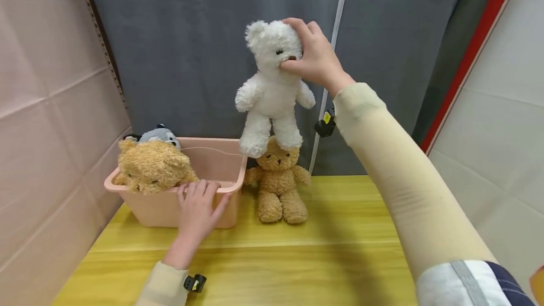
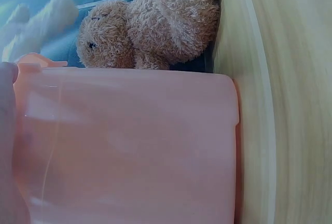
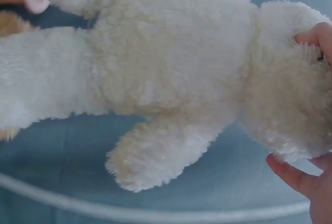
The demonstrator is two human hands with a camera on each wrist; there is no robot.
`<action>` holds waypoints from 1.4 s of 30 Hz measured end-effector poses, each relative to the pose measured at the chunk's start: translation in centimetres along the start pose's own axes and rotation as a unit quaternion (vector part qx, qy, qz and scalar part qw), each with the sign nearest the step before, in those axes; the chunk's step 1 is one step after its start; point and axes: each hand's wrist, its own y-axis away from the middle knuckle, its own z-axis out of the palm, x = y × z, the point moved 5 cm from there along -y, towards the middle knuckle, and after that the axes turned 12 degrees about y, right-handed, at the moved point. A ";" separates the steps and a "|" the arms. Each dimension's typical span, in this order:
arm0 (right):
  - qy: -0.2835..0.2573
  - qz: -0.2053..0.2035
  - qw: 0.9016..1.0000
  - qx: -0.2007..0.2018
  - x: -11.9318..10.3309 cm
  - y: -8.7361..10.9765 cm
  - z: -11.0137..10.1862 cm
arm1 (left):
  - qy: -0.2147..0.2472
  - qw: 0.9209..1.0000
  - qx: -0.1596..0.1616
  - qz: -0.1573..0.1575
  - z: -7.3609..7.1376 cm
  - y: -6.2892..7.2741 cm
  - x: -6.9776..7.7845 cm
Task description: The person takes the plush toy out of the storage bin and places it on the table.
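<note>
A wood-grain table (image 1: 306, 268) stands before a grey curtain (image 1: 182, 60). At 1 o'clock, the right hand (image 1: 316, 55) has its grip closed around a white bear's (image 1: 274, 93) head, thumb by the muzzle; the bear hangs upright at 12 o'clock. Below, at 6 o'clock, a brown bear (image 1: 278, 185) is upright on the table. At 8 o'clock, the left hand (image 1: 197, 214) touches a pink bin's (image 1: 157, 209) front rim, its finger curl unclear; golden (image 1: 153, 166) and grey plush toys (image 1: 161, 135) fill the bin's left side. The current step seems to be carrying the white bear; the next move calls for steady hold.
</note>
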 end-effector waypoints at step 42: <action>0.029 0.099 0.972 -0.212 18.3 15.7 10.8 | -0.005 1.000 0.004 -0.002 -1.7 0.9 -1.0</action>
